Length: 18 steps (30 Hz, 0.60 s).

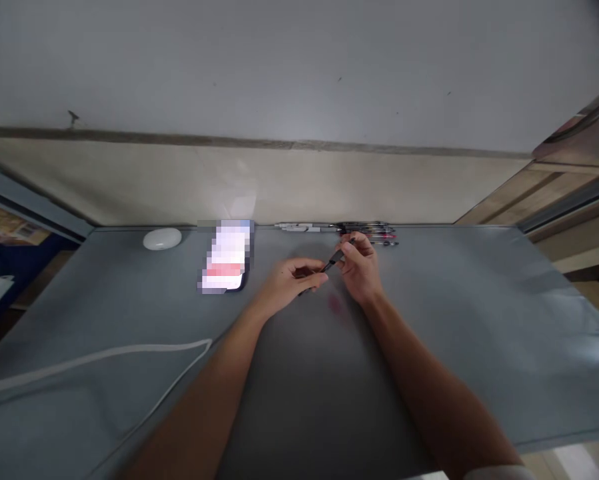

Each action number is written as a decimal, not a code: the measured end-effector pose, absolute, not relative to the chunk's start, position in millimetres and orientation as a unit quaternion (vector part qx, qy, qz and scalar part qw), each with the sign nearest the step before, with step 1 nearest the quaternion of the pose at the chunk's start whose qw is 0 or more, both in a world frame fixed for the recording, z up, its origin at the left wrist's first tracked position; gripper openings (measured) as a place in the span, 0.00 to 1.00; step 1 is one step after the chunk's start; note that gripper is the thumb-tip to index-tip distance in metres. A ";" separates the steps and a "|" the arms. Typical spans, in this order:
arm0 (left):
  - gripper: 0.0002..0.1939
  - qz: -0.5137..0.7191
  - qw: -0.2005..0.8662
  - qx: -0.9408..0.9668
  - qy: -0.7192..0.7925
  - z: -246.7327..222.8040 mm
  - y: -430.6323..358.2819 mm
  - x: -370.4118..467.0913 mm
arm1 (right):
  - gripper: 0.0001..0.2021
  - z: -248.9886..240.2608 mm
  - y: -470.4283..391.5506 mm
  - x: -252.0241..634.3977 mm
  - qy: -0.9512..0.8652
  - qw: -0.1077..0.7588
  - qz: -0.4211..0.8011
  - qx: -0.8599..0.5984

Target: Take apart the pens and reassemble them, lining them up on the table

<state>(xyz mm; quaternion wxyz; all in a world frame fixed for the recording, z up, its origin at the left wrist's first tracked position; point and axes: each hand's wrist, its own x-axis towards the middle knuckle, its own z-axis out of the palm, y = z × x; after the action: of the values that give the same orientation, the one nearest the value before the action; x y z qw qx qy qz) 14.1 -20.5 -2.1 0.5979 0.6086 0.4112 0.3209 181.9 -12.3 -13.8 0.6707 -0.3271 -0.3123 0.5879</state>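
Observation:
A slim black pen (336,257) slants between my two hands above the desk. My left hand (295,280) pinches its lower end between thumb and fingers, with the dark tip showing below. Closed around the upper part is my right hand (360,263), whose fingers partly cover it. Just beyond the hands, several thin dark pens or refills (379,230) lie along the wall, a few with red on them. To their left are white and grey pens (302,227), lying end to end with the dark ones.
A lit phone (226,257) leans near the wall, left of my hands. Farther left sits a white rounded case (162,239). A white cable (129,349) crosses the left part of the grey desk (459,320). The pale wall (179,180) bounds the far edge.

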 end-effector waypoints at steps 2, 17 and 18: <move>0.14 0.328 0.585 0.613 0.419 -3.4 -19.7 13.4 | 0.12 -12.7 -12.5 181.1 -0.310 0.671 0.590 -0.324; 0.16 0.317 0.609 0.605 0.404 -0.6 -20.5 8.8 | 0.10 -14.2 -14.3 181.8 -0.315 0.669 0.611 -0.283; 0.16 0.329 0.600 0.601 0.413 -2.1 -20.1 9.9 | 0.10 -13.9 -14.1 181.5 -0.309 0.675 0.606 -0.286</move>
<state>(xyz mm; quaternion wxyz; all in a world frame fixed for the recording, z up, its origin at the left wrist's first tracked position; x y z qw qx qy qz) 9.9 -20.1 -2.1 0.5997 0.6013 0.4134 0.3286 181.5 -14.1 -13.9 0.6746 -0.2861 -0.3087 0.6064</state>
